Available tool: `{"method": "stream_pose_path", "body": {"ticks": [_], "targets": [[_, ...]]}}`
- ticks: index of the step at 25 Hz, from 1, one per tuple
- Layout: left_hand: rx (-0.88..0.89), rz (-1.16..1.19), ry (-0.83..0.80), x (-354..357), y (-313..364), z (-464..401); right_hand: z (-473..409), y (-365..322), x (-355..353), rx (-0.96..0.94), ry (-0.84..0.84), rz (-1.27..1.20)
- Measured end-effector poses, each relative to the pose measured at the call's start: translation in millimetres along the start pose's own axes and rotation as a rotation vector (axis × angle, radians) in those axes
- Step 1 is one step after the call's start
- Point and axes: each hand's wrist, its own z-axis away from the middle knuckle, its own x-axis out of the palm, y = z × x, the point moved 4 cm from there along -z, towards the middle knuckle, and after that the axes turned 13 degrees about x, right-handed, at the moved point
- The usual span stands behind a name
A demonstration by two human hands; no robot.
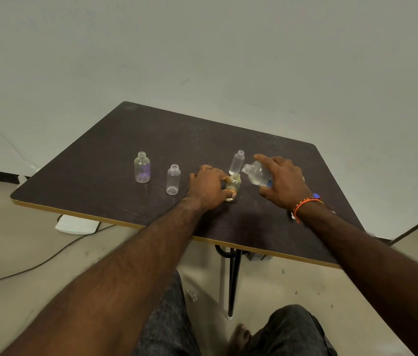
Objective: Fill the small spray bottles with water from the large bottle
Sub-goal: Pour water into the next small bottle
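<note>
Water bottle [259,176] was tilted in the right hand [283,182], which gripped it, mouth over a small bottle [233,182] that the left hand [208,187] held on the table [100,176].

No text, brand or number can be read. The large bottle [258,176], gripped in the right hand [283,183], carries a blue label too blurred to make out.
</note>
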Motion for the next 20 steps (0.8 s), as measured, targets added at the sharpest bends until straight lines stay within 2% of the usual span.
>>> {"method": "stream_pose_path", "body": {"ticks": [20], "targets": [[0.0, 0.008, -0.007, 3.0, -3.8, -1.2, 0.1, -2.3, 1.0, -0.013, -0.001, 0.01]]}}
